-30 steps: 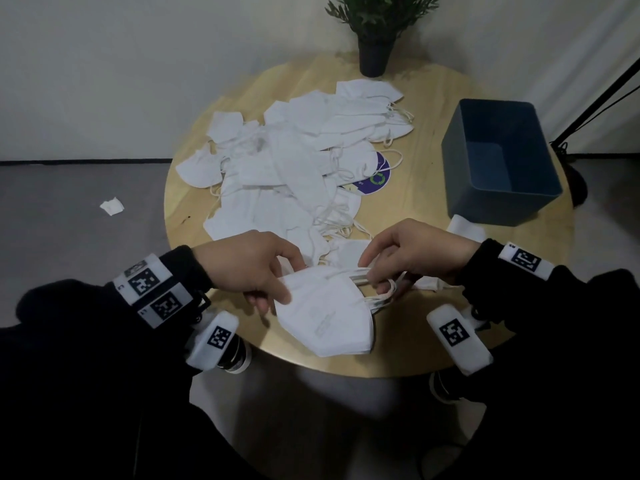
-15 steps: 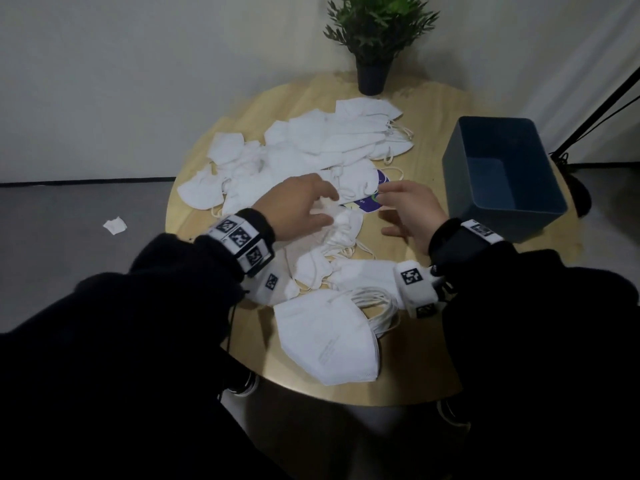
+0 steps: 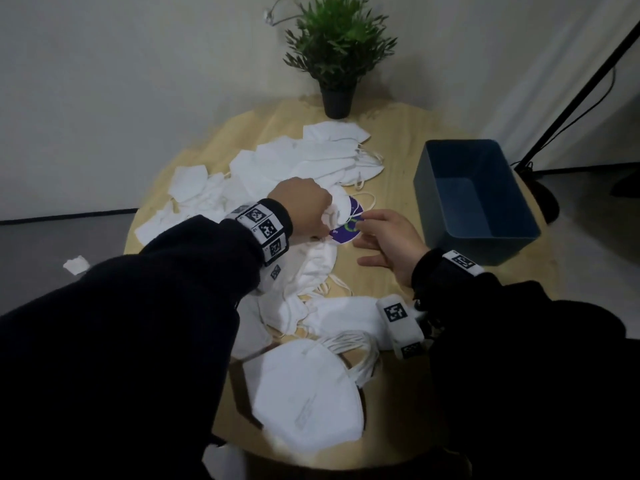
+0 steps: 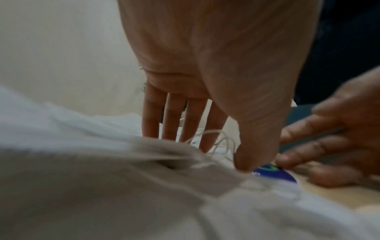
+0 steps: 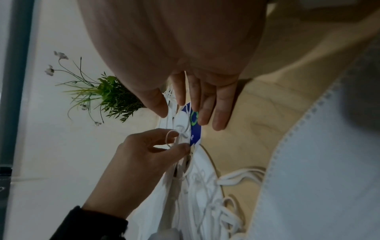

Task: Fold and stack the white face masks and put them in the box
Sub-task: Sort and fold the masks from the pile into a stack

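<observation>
Loose white face masks (image 3: 304, 161) lie in a heap on the round wooden table (image 3: 398, 140). My left hand (image 3: 329, 216) reaches into the heap and pinches the edge of one mask (image 3: 341, 202) between thumb and fingers (image 4: 205, 142); the right wrist view shows that pinch (image 5: 180, 139) on mask and ear loop. My right hand (image 3: 362, 239) lies open beside it, straight fingers (image 5: 205, 113) touching a purple round sticker (image 3: 346, 232). A folded stack of masks (image 3: 304, 396) rests at the table's near edge. The blue box (image 3: 481, 192) stands to the right with no masks visible inside.
A potted green plant (image 3: 337, 64) stands at the table's far edge. A black stand leg (image 3: 571, 98) slants past the box on the right. A scrap of white paper (image 3: 76, 265) lies on the floor to the left. More masks (image 3: 346, 317) lie under my forearms.
Both hands let go of the folded mask at the near edge and reached forward into the heap. My left hand has now pinched a mask beside the sticker.
</observation>
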Available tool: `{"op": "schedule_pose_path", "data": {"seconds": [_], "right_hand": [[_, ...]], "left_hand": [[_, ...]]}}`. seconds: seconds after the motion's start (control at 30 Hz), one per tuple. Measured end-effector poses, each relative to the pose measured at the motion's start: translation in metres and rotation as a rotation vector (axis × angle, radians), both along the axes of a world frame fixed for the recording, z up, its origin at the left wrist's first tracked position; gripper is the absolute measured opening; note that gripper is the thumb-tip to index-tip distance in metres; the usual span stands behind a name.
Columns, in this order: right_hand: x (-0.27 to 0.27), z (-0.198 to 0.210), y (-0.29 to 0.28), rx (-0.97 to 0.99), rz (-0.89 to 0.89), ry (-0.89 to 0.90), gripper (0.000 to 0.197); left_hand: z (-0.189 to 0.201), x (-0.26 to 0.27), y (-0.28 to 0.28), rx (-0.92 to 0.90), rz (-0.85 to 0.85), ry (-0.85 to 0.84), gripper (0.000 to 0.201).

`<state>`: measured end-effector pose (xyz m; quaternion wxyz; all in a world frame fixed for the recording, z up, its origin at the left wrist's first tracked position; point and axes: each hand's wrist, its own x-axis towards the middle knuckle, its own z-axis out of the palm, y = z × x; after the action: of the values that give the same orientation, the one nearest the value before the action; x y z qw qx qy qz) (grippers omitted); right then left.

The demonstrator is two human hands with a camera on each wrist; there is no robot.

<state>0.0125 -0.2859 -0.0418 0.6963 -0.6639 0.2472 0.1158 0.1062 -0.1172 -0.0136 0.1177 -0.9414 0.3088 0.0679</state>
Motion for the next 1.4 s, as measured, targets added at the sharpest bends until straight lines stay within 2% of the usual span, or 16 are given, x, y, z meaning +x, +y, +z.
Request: {"op": "schedule_pose_path", "data": {"seconds": [0.07,0.13,0.23,0.3,0.37,0.4,0.47,0.53,0.63,0.73,0.8,0.9,1.1,1.23,1.33,1.4], "right_hand": [[0.000,0.003,-0.001,0.003,-0.003,0.011,0.027],[0.000,0.006,-0.001,0.013,-0.004,0.018,0.029],[-0.001,0.010,-0.004,0.034,-0.008,0.013,0.044],[-0.002,0.012,-0.007,0.054,0.002,-0.015,0.069],[-0.003,0.017,-0.007,0.086,0.046,-0.064,0.089],[-0.003,0.021,-0.006,0.092,0.074,-0.096,0.088],[-0.003,0.027,-0.006,0.090,0.085,-0.152,0.067],[-0.006,0.033,-0.009,0.059,0.035,-0.149,0.042],[-0.007,0.031,-0.016,0.030,-0.021,-0.066,0.034],[-0.007,0.027,-0.017,0.040,-0.077,0.006,0.044],[-0.004,0.023,-0.017,0.026,-0.102,0.005,0.060],[-0.001,0.022,-0.015,0.008,-0.112,0.004,0.069],[-0.003,0.026,-0.013,0.009,-0.074,0.004,0.073],[-0.003,0.024,-0.017,0.009,-0.076,0.005,0.071],[-0.003,0.024,-0.021,0.006,-0.070,0.019,0.072],[-0.002,0.026,-0.021,0.000,-0.071,0.014,0.072]], "left_hand": [[0.007,-0.004,-0.008,0.138,-0.075,-0.057,0.015],[0.010,-0.004,-0.011,0.141,-0.075,-0.091,0.013],[0.028,0.000,-0.004,-0.197,0.095,-0.008,0.019],[0.043,0.003,0.002,-0.455,0.171,0.181,0.011],[0.056,0.003,0.006,-0.675,0.187,0.447,0.007],[0.060,0.001,0.006,-0.759,0.184,0.582,0.013],[0.062,0.002,0.007,-0.828,0.201,0.821,0.026],[0.062,0.014,0.007,-0.755,0.247,0.878,0.039],[0.061,0.056,0.004,-0.624,0.308,0.717,0.044],[0.059,0.096,-0.011,-0.386,0.247,0.345,0.054],[0.046,0.113,-0.029,-0.239,0.141,0.208,0.073],[0.018,0.124,-0.056,-0.057,0.060,0.162,0.109],[-0.014,0.151,-0.070,-0.002,0.235,0.264,0.150],[-0.004,0.163,-0.080,0.050,0.175,0.308,0.135],[0.008,0.163,-0.084,0.101,0.076,0.237,0.114],[0.004,0.151,-0.080,0.119,0.012,0.117,0.097]]}}
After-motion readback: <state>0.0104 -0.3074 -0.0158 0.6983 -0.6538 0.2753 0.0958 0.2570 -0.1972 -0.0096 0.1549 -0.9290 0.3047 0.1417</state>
